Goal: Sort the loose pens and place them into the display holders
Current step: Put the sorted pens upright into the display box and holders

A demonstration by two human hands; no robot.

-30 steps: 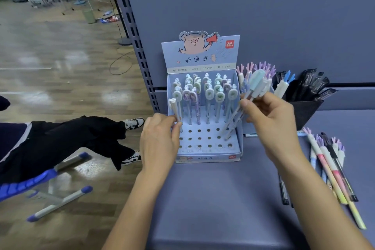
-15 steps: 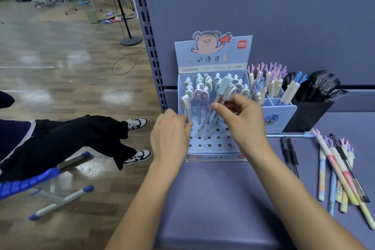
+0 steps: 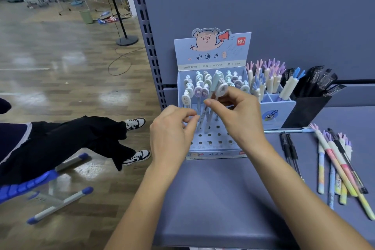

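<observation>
The pale-blue pig display box [image 3: 215, 154] stands on the shelf, its back rows filled with round-capped pens [image 3: 199, 89] and its front holes bare. My right hand [image 3: 237, 113] grips a small bundle of round-capped pens [image 3: 220, 88] over the box, tips slanting down toward the holes. My left hand [image 3: 172, 130] is at the box's left side, fingertips pinched low on the shaft of a pen [image 3: 185, 98] standing in the left column. Loose pastel pens [image 3: 332, 166] and black pens [image 3: 289, 148] lie on the shelf to the right.
A blue cup holder [image 3: 284, 111] with antler-topped pens and a black holder [image 3: 310, 107] with black pens stand right of the box. A slotted shelf upright [image 3: 150, 53] rises at left. A seated person's legs [image 3: 81, 138] and a blue chair [image 3: 26, 189] lie beyond the shelf edge.
My right hand has carried its bundle of pens leftward, from beside the blue cup holder to over the pig box. My left hand has stayed at the box's left column.
</observation>
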